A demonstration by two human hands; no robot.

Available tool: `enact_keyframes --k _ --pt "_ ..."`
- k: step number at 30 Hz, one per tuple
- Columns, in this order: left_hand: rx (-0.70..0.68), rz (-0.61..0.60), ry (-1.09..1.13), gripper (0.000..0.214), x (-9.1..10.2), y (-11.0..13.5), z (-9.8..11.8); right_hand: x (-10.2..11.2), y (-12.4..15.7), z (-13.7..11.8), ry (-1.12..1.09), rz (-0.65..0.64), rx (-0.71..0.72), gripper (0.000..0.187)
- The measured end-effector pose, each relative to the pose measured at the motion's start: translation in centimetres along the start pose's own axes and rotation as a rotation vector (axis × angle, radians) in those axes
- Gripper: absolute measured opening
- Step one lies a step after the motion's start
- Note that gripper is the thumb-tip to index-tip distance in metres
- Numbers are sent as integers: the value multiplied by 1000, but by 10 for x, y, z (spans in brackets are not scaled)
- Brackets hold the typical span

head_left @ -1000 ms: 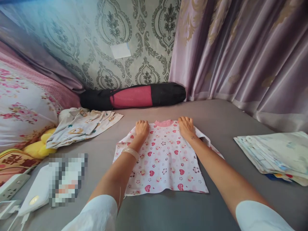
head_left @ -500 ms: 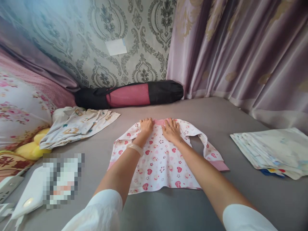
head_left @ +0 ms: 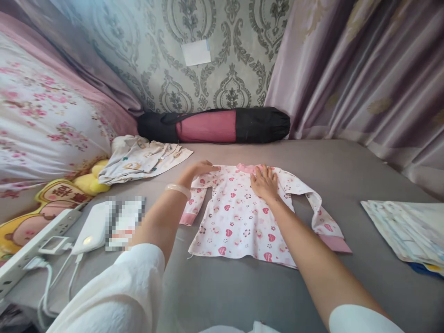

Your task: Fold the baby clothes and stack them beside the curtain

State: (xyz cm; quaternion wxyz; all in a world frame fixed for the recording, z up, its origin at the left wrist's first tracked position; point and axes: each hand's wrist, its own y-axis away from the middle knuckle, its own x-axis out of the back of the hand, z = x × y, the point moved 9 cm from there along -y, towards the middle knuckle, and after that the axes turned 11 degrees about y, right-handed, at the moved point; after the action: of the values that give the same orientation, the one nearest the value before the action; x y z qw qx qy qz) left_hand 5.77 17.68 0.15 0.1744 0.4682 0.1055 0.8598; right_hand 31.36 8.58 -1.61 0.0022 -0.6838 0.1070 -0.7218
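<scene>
A small long-sleeved shirt (head_left: 239, 217), white with pink hearts and flowers, lies spread on the grey bed sheet. Its collar and cuffs are pink, and its collar points away from me. My right hand (head_left: 265, 183) rests flat on the fabric just right of the collar, fingers apart. At the left shoulder of the shirt, my left hand (head_left: 200, 170) touches the top of the sleeve, its fingers stretched out sideways and partly hidden by the hand itself. The left sleeve (head_left: 196, 203) hangs down beside the body; the right sleeve (head_left: 321, 212) bends outward.
A black and pink rolled bag (head_left: 208, 126) lies along the wall. Patterned folded clothes (head_left: 142, 159) sit at the back left, and a cloth stack (head_left: 405, 231) lies at right. Left of me are a power strip (head_left: 41, 247), a white charging device (head_left: 93, 226) and a yellow cushion (head_left: 41, 212).
My left hand has moved from beside the collar outward to the left shoulder. My right hand stays near the collar. The view has shifted, so things on the left appear further right.
</scene>
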Motion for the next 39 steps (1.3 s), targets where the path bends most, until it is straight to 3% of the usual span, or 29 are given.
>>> enact_keyframes --k 5,8,11,13,15,17,20,23,25,28,30,36,39 --pt "1 -13 279 51 21 21 -41 -1 -1 -1 -1 -2 -1 56" --pt "-41 -40 487 43 21 32 -46 -2 -1 0 -1 -26 -15 57" --pt "-81 20 595 38 27 34 -46 -3 -2 -1 6 -47 -19 58" --pt "-126 155 523 32 39 32 -43 -3 -2 -1 5 -43 -18 57" --pt "-190 318 324 27 55 29 -36 -2 -3 -1 2 -40 -20 57" --pt "-235 409 85 24 63 26 -26 -2 -3 0 4 -38 -21 57" --pt "-180 328 -133 34 61 17 -28 -2 -3 0 9 -26 -19 58" --pt "-60 114 -180 52 55 16 -50 -3 -4 0 11 -31 -24 57" --pt "7 39 -161 64 61 22 -68 -4 -4 0 9 -42 -27 57" --pt "71 88 -53 76 83 35 -91 -3 -3 0 9 -38 -25 57" --pt "63 138 34 71 97 42 -98 -2 -2 0 11 -37 -25 57" --pt "-170 199 78 39 112 45 -75 -1 -2 0 17 -29 -22 56" --pt "-153 315 -159 31 116 40 -66 -2 -3 0 17 -27 -23 56"
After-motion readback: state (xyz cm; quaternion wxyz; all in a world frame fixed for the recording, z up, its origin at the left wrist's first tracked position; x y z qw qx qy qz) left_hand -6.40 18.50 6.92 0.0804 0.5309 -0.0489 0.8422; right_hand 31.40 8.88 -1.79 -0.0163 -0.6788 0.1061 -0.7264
